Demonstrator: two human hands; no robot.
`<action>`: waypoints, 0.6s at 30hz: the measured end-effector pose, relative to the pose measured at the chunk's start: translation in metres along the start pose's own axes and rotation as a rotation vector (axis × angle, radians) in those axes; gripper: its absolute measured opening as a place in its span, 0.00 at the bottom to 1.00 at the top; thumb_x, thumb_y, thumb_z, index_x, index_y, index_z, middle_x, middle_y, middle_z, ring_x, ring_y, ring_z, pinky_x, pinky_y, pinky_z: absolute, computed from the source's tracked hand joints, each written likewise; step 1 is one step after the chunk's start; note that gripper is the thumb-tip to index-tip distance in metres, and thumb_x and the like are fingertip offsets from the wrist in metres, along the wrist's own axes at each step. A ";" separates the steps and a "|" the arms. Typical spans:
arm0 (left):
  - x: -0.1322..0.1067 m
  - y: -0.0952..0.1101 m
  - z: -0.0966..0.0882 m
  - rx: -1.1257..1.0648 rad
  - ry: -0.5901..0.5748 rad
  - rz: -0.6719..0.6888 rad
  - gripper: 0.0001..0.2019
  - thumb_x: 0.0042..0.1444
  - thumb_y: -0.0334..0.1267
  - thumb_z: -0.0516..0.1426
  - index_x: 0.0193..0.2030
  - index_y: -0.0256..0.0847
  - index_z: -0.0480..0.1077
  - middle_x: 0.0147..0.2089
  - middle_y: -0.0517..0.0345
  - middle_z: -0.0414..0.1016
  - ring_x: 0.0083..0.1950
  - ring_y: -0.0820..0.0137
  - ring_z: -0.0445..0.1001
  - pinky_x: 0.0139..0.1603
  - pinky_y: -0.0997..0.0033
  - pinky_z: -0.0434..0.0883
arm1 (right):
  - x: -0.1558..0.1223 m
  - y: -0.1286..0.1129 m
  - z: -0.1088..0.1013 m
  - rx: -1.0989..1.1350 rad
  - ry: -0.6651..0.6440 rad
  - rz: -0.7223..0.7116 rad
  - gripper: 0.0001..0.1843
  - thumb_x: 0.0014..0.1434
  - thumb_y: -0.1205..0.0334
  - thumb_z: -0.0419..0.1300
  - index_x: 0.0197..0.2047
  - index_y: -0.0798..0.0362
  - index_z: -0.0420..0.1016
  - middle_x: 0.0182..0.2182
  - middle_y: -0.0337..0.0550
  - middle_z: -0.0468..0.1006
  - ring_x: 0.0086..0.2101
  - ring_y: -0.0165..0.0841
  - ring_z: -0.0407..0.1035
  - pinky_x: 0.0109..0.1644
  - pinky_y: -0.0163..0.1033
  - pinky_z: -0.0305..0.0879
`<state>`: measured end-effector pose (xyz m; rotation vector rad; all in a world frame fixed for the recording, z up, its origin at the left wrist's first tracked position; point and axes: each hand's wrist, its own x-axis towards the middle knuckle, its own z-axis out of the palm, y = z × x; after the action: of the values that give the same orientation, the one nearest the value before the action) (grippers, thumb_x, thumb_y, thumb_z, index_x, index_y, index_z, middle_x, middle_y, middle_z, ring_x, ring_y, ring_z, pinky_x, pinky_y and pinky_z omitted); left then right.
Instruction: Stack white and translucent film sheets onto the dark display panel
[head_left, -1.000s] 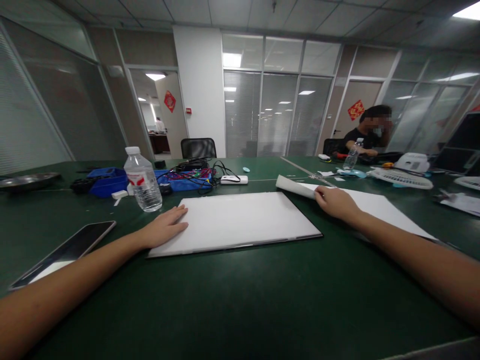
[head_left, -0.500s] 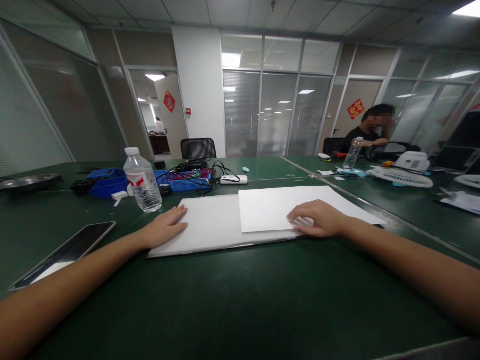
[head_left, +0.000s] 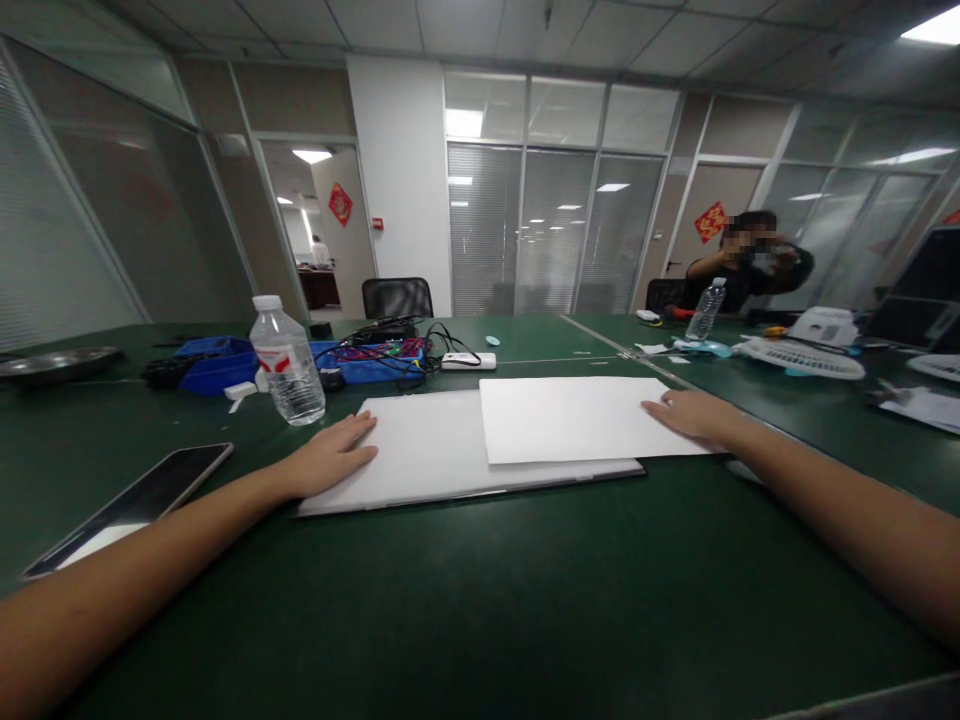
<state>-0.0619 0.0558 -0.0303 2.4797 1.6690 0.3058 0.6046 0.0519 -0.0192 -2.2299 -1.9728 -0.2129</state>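
A white board (head_left: 420, 450) lies flat on the green table (head_left: 480, 600) in front of me. A white paper sheet (head_left: 570, 420) rests across its right half and overhangs the right edge. My left hand (head_left: 330, 455) lies flat on the board's left edge, fingers stretched out. My right hand (head_left: 690, 413) lies flat on the right end of the sheet, fingers extended, holding nothing.
A water bottle (head_left: 286, 362) stands left of the board, with blue trays (head_left: 217, 362) and cables (head_left: 405, 355) behind it. A phone (head_left: 131, 505) lies at the near left. A person (head_left: 750, 270) sits at the far right beside a bottle (head_left: 705, 310) and keyboard (head_left: 799, 357).
My right hand pulled the sheet from the right onto the board, laid it flat, then slid to the sheet's right end. The left hand stayed still. The far person raised an arm.
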 end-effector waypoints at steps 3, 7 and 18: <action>0.000 0.001 -0.001 0.012 -0.021 -0.006 0.48 0.61 0.65 0.45 0.77 0.26 0.56 0.81 0.39 0.49 0.82 0.50 0.47 0.80 0.50 0.47 | 0.002 -0.002 0.005 -0.021 -0.061 0.006 0.50 0.64 0.23 0.40 0.54 0.59 0.82 0.51 0.68 0.81 0.52 0.59 0.77 0.55 0.65 0.71; 0.000 0.001 0.000 0.012 -0.023 -0.001 0.49 0.61 0.65 0.45 0.77 0.25 0.56 0.81 0.38 0.48 0.82 0.49 0.47 0.80 0.49 0.47 | -0.001 -0.026 0.007 -0.015 -0.076 -0.051 0.52 0.63 0.21 0.37 0.58 0.54 0.81 0.56 0.63 0.80 0.54 0.59 0.76 0.57 0.65 0.70; 0.000 0.004 -0.003 -0.014 -0.003 -0.003 0.49 0.62 0.69 0.44 0.77 0.30 0.58 0.80 0.41 0.50 0.81 0.49 0.50 0.79 0.50 0.50 | -0.031 -0.083 -0.003 0.053 -0.020 -0.188 0.49 0.66 0.24 0.37 0.67 0.51 0.75 0.60 0.56 0.79 0.57 0.56 0.74 0.61 0.63 0.70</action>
<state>-0.0589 0.0545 -0.0268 2.4665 1.6629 0.3128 0.5185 0.0314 -0.0205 -2.0232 -2.1724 -0.1590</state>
